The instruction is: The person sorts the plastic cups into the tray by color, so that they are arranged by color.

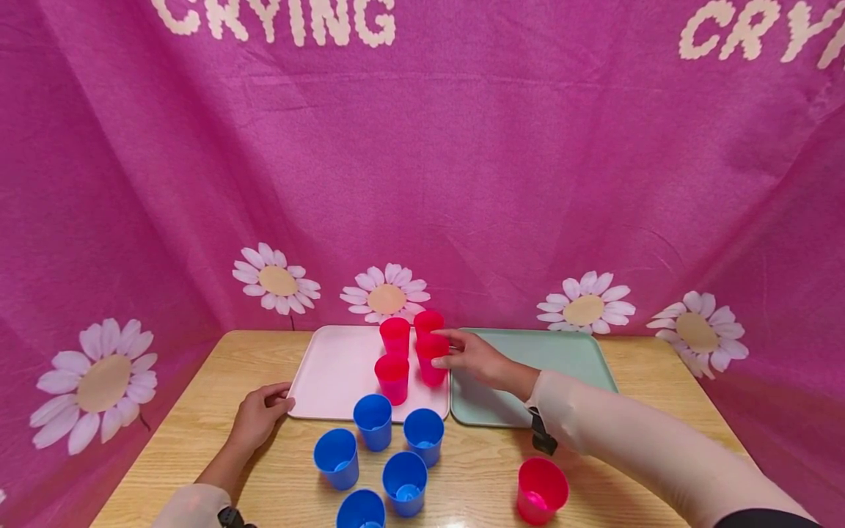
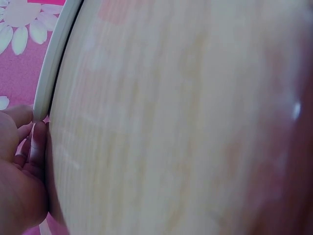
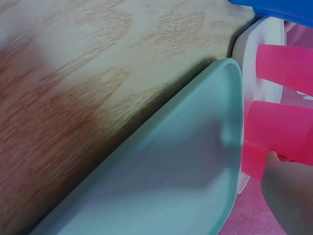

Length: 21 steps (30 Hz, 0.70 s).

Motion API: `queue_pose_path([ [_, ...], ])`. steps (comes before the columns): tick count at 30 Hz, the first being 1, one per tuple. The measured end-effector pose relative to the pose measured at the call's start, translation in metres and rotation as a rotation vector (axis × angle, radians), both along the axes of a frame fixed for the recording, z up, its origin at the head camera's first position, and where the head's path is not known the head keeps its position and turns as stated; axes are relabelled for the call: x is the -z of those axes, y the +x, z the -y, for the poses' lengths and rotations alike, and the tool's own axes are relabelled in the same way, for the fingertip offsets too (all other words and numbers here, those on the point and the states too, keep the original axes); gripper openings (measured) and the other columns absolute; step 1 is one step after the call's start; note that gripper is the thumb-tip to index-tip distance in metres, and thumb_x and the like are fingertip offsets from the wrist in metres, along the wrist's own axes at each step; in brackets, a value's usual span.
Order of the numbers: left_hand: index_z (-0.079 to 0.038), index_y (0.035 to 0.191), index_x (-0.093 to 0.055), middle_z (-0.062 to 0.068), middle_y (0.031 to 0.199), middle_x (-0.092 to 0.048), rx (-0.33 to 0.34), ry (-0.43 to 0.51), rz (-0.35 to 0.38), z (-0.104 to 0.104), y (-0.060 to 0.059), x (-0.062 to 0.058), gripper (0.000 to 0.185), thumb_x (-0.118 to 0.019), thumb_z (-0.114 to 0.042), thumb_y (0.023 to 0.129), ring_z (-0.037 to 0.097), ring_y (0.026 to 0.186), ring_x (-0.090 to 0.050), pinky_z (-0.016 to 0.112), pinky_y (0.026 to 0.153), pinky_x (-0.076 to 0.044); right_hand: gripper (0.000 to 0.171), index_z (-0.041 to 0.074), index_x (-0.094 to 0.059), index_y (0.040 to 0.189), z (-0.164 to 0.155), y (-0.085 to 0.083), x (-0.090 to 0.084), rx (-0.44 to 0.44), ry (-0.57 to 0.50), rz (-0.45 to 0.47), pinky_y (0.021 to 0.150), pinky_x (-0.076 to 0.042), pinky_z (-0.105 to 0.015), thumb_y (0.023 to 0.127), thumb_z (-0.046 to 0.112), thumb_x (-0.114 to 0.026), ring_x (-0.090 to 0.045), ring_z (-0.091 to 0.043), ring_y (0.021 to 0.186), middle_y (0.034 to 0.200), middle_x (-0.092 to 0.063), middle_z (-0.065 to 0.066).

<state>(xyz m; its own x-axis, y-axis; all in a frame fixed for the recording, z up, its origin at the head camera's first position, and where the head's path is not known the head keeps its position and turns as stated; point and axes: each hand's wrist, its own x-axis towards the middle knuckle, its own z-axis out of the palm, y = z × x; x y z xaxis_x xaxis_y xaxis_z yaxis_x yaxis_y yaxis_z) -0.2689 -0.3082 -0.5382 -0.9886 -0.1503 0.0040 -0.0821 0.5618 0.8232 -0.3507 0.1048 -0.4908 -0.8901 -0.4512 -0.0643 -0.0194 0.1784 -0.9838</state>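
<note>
A wooden table [image 1: 660, 411] carries a pale pink plastic tray [image 1: 330, 374] and a mint-green plastic tray [image 1: 568, 352]; the left hand [image 1: 259, 416] rests loosely curled at the pink tray's edge; the right hand [image 1: 477, 357] pinches a pink plastic cup [image 1: 432, 358] on that tray — a careless nudge could likely topple its close neighbours.

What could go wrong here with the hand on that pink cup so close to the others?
The right hand holds a pink cup packed among three other pink cups on the pink tray; a loose grip or a nudge could topple neighbours. The left hand touches that tray's edge, so a push might shift it.
</note>
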Motion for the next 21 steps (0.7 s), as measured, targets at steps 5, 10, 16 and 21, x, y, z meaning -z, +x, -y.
queue_pose_path([
  [5,0.012,0.132,-0.061,0.019,0.105,-0.068,0.001,0.003,0.007,0.0002,-0.0006,0.0,0.038,-0.067,-0.002,0.098,0.025,0.093,-0.058,0.014,0.068,-0.05,0.066,0.0,-0.045,0.152,0.0019,-0.0028,0.0027,-0.004,-0.002,0.006,0.103,-0.054,-0.041,0.094,0.009,-0.075,-0.05,-0.04,0.137,0.146,-0.054,-0.023],
  [10,0.012,0.131,-0.062,0.019,0.104,-0.068,-0.002,0.002,-0.002,0.0002,-0.0015,0.0004,0.037,-0.067,-0.001,0.097,0.024,0.091,-0.058,0.014,0.067,-0.05,0.064,-0.001,-0.045,0.151,0.0037,-0.0024,0.0042,-0.006,-0.022,0.013,0.102,-0.055,-0.039,0.094,0.006,-0.074,-0.056,-0.036,0.131,0.142,-0.057,-0.023],
  [16,0.013,0.132,-0.06,0.019,0.105,-0.069,-0.001,0.014,0.009,0.0,-0.0012,-0.0001,0.038,-0.067,-0.002,0.098,0.023,0.091,-0.058,0.014,0.067,-0.05,0.063,-0.004,-0.044,0.15,0.0045,-0.0021,0.0071,-0.021,-0.044,0.009,0.101,-0.055,-0.037,0.094,0.004,-0.072,-0.059,-0.033,0.127,0.14,-0.059,-0.024],
  [21,0.014,0.131,-0.061,0.018,0.103,-0.069,0.001,0.025,-0.005,0.0004,-0.0006,0.0002,0.037,-0.067,-0.001,0.097,0.02,0.089,-0.058,0.015,0.067,-0.05,0.063,-0.006,-0.043,0.15,0.0032,0.0003,0.007,-0.026,-0.055,0.007,0.102,-0.054,-0.038,0.094,0.002,-0.072,-0.056,-0.039,0.132,0.142,-0.056,-0.026],
])
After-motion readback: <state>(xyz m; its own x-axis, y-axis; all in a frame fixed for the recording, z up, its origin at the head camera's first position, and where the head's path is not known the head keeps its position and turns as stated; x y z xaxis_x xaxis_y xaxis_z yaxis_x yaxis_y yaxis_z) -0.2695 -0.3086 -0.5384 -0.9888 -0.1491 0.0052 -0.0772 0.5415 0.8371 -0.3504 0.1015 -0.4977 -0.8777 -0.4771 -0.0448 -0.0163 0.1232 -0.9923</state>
